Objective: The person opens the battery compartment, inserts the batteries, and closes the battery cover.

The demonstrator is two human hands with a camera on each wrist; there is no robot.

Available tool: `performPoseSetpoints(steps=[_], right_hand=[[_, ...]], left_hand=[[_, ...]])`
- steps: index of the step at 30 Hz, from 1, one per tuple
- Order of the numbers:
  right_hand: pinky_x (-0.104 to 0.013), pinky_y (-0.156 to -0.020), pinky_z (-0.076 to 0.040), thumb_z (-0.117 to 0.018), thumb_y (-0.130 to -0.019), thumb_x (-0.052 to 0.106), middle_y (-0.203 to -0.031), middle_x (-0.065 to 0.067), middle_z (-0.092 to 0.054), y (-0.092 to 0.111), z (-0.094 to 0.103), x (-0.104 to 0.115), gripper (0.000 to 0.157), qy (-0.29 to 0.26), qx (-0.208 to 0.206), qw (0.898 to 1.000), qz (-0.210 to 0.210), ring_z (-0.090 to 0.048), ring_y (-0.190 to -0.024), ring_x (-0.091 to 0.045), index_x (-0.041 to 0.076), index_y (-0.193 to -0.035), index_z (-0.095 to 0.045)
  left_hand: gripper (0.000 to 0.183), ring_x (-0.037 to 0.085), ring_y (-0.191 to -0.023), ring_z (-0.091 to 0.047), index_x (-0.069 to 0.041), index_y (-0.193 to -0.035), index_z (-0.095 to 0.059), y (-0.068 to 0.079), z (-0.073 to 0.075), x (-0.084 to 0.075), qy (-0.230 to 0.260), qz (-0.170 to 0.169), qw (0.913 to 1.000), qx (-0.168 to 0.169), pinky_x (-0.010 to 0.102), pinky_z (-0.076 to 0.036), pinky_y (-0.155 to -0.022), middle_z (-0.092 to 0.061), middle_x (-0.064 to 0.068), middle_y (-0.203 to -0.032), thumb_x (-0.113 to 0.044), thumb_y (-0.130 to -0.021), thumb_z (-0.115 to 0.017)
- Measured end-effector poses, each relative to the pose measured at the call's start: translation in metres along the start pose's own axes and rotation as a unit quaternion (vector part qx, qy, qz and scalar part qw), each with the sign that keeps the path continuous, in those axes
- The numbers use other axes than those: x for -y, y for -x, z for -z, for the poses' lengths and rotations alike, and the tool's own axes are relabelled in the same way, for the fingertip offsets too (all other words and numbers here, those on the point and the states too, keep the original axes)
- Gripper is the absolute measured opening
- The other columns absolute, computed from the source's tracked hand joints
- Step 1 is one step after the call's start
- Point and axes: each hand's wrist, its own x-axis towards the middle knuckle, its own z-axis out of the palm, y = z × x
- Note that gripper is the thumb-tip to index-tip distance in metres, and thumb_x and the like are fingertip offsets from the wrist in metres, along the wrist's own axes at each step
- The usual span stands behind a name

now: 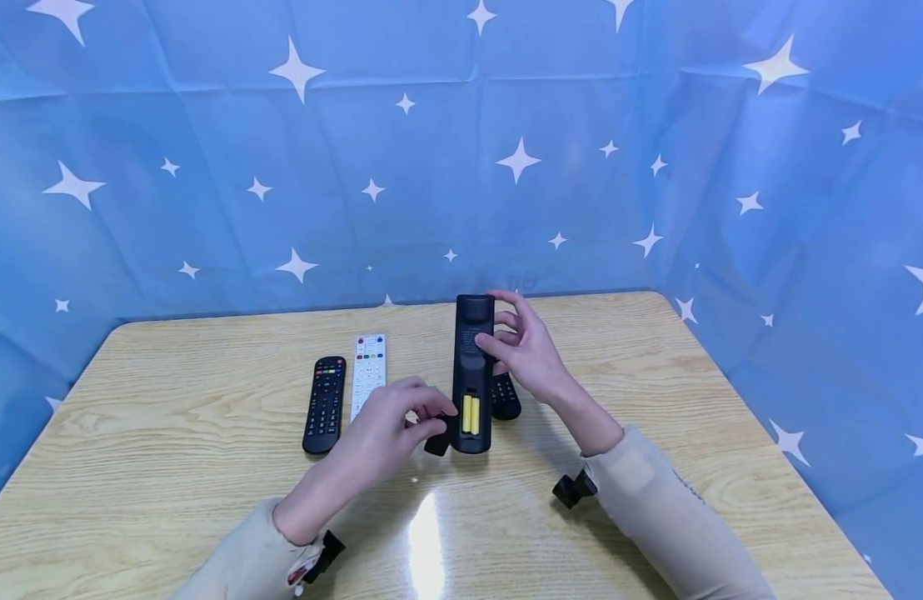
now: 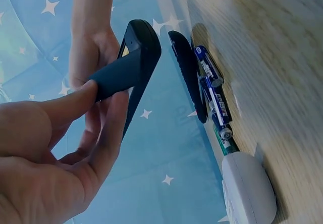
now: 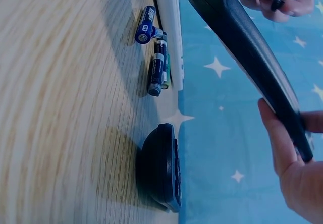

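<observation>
My right hand (image 1: pixel 532 354) grips the upper part of a black remote control (image 1: pixel 473 321) and holds it up off the table, its back facing the head camera. Low on that back the battery compartment lies uncovered, with two yellow batteries (image 1: pixel 471 414) side by side in it. Between thumb and fingers, my left hand (image 1: pixel 386 421) pinches the black battery cover (image 2: pixel 121 75). The cover is just left of the remote's lower end in the head view, and overlaps that end in the left wrist view.
A black remote (image 1: pixel 325 406) and a white remote (image 1: pixel 369 367) lie to the left on the wooden table (image 1: pixel 207 400). Another black remote (image 1: pixel 506 400) lies behind the held one. Several loose blue and green batteries (image 3: pixel 146 24) lie near the white remote. A star-patterned blue cloth (image 1: pixel 431 167) hangs behind.
</observation>
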Motion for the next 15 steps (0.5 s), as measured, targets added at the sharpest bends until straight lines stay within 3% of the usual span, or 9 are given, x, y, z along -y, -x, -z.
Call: performPoseSetpoints(steps=[7, 15], right_hand=[[-0.046, -0.064, -0.062, -0.064, -0.099, -0.001, -0.120, -0.021, -0.059, -0.0007, -0.0015, 0.0001, 0.062, -0.003, 0.002, 1.000, 0.002, -0.070, -0.091, -0.030, 0.017, -0.153, -0.039], [-0.048, -0.064, -0.062, -0.065, -0.099, -0.001, -0.120, -0.021, -0.060, -0.0012, -0.0037, 0.0011, 0.062, -0.008, 0.006, 1.000, 0.003, -0.071, -0.091, -0.029, 0.015, -0.152, -0.039]], left_hand=[[0.018, 0.012, -0.082, -0.062, -0.012, -0.104, -0.076, -0.0047, -0.0040, -0.0045, 0.024, 0.014, 0.9990, -0.036, 0.024, -0.058, -0.066, -0.066, -0.003, -0.095, 0.000, -0.090, -0.078], [0.018, 0.012, -0.080, -0.060, -0.013, -0.104, -0.075, -0.0083, -0.0080, -0.0058, 0.036, 0.001, 0.9973, -0.065, 0.026, -0.055, -0.062, -0.062, -0.005, -0.091, -0.001, -0.090, -0.078]])
